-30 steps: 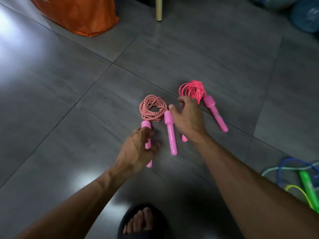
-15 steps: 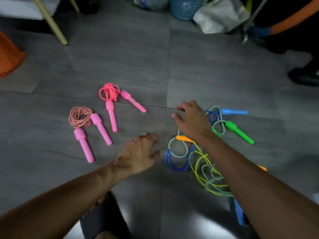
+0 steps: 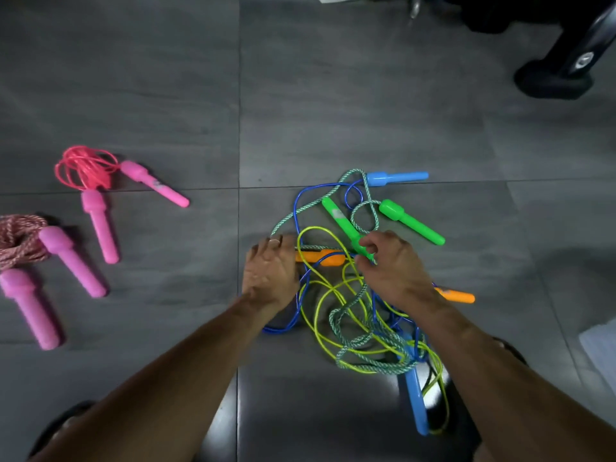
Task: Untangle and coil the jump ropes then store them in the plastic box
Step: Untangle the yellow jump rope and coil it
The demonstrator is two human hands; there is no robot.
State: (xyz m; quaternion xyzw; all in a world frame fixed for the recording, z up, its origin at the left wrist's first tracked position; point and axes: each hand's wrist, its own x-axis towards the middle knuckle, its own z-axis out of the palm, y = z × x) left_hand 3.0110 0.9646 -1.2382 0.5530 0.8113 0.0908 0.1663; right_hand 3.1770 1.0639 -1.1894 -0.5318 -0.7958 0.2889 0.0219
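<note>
A tangle of blue, yellow and green-white jump ropes (image 3: 350, 328) lies on the grey tile floor in front of me. My left hand (image 3: 270, 271) curls over the left end of an orange handle (image 3: 320, 256). My right hand (image 3: 390, 268) pinches the lower end of a green handle (image 3: 340, 218). Around the tangle lie a second green handle (image 3: 413, 225), two blue handles (image 3: 396, 178) and another orange handle (image 3: 456, 295). At the left lie a coiled pink rope (image 3: 86, 168) and a coiled red-white rope (image 3: 16, 241), both with pink handles. No plastic box is in view.
A black stand base (image 3: 553, 81) sits at the top right. A white object (image 3: 600, 341) shows at the right edge. My sandalled foot (image 3: 66, 418) is at the lower left. Bare grey tiles lie between the coiled ropes and the tangle.
My view swung right, from the coiled pink ropes to the tangle. Both hands left the pink ropes; the left now covers an orange handle and the right has taken a green handle.
</note>
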